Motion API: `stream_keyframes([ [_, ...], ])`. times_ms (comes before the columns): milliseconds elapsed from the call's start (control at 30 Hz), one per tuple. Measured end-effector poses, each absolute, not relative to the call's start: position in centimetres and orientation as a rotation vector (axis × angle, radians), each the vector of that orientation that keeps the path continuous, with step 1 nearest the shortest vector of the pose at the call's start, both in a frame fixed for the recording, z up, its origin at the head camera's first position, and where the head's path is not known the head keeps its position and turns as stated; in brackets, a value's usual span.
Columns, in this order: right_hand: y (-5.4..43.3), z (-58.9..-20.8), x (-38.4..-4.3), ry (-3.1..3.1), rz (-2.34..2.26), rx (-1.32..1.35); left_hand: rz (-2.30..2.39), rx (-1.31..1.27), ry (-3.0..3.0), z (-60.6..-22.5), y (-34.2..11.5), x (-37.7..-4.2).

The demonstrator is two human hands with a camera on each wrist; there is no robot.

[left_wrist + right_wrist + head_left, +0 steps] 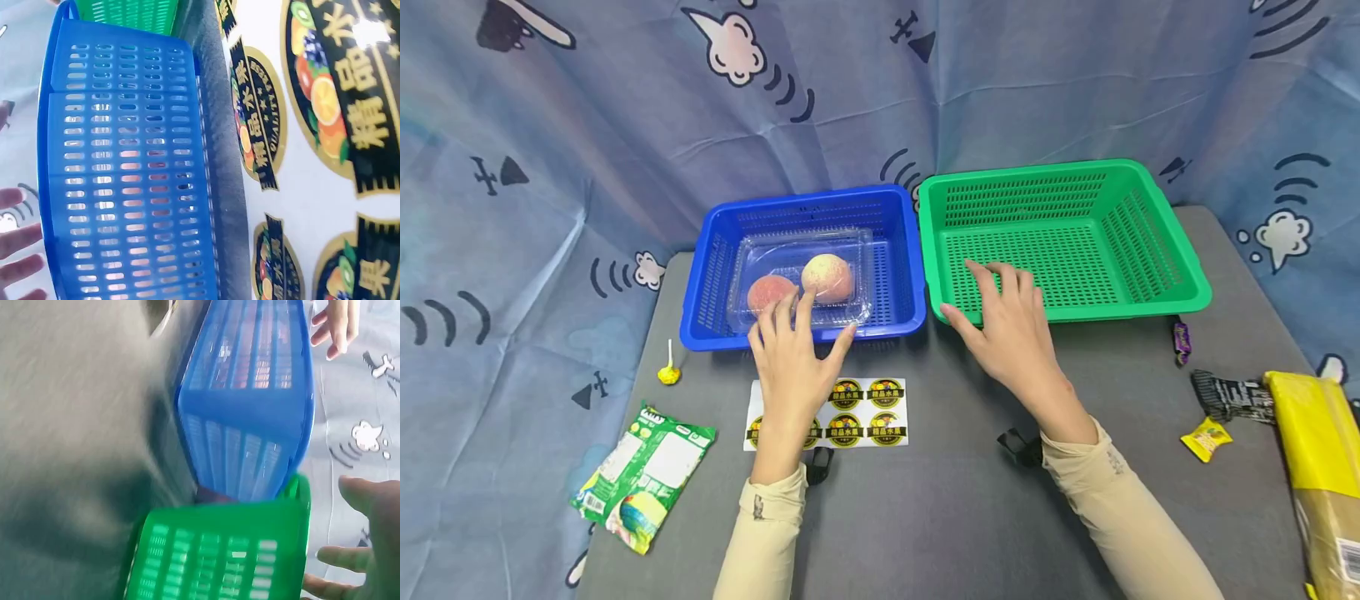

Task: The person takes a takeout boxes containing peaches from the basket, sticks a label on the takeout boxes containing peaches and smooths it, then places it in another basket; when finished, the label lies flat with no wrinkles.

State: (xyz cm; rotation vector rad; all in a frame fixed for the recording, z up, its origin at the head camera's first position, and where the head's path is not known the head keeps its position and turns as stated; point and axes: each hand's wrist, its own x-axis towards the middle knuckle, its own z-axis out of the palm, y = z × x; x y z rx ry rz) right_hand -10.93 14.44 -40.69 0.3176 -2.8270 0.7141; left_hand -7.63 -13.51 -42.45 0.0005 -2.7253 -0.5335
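Inside the blue basket [917, 321] sits a clear plastic clamshell box [850, 242] with two round peach-like fruits, one pink [769, 292] and one paler [827, 277]. My left hand [793, 362] reaches over the front rim of that basket, fingers spread and loosely bent, fingertips overlapping the box's near side in the head view. Over the front left corner of the green basket [1195, 296] hovers my right hand [1011, 333], its fingers apart with nothing between them. Part of a white sheet of round fruit stickers [887, 417] is hidden under my left wrist.
On the left lie a yellow lollipop [669, 373] and a green snack bag [643, 475]. To the right are a purple-wrapped candy [1182, 342], a black packet [1232, 397], a yellow candy [1206, 439] and a large yellow package [1311, 442]. A patterned curtain [850, 100] hangs behind.
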Motion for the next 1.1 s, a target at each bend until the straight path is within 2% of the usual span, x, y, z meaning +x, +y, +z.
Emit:
stream_keyframes([
  [400, 9.1, -39.6, -13.2, -2.771, 0.834, 0.539, -1.058, 0.247, -2.316, -42.0, -13.9, -6.2],
  [633, 6.5, -40.7, -15.7, -2.854, 1.03, 0.516, -1.464, 0.402, -2.183, -43.4, -15.1, -5.9],
  [833, 5.1, -40.7, -17.1, -2.971, 0.943, 0.485, -1.827, 0.432, -2.007, -44.4, -16.0, -6.0],
  [1100, 3.8, -40.4, -18.1, -3.097, 0.837, 0.435, -1.956, 0.521, -1.968, -44.8, -16.4, -5.7],
])
